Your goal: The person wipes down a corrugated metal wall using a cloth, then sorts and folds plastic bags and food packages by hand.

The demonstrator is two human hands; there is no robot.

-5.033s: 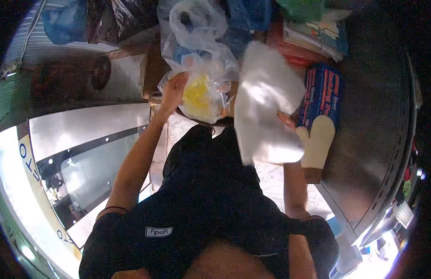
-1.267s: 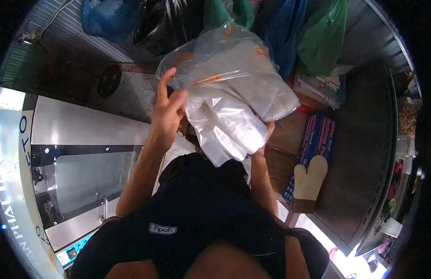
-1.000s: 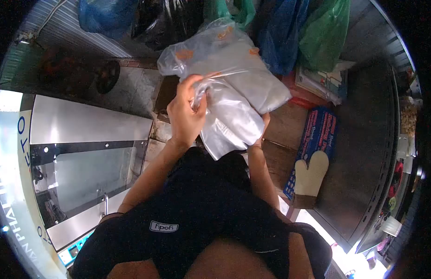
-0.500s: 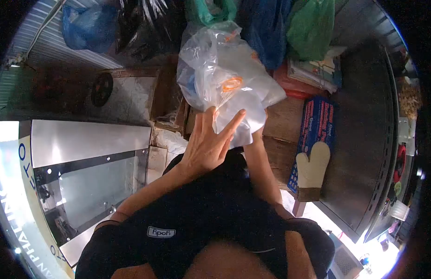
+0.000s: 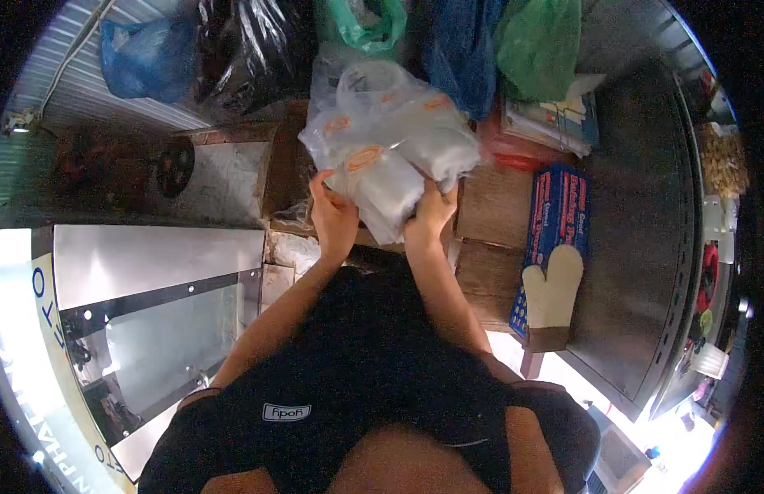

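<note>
In front of my body is a clear plastic bag (image 5: 373, 185) with orange oval prints, bulging with folded whitish plastic. My left hand (image 5: 336, 221) grips its left lower side, thumb and fingers closed on the film. Around the lower right part of the bag, my right hand (image 5: 431, 212) is closed, with some fingers tucked behind the plastic. The bag's upper part reaches up to a hanging green bag (image 5: 372, 33). What lies deep inside the clear bag is hard to make out.
Blue (image 5: 147, 62), black (image 5: 254, 53) and green bags hang along the top. At right, a cream oven mitt (image 5: 555, 296) lies over a blue box (image 5: 559, 206) beside a dark metal cabinet (image 5: 633, 222). A steel-framed glass unit (image 5: 163, 321) stands at left.
My left hand has moved from lying over the plastic to gripping the bag's left side. The bag has shifted slightly left, and my right hand now shows in front of it.
</note>
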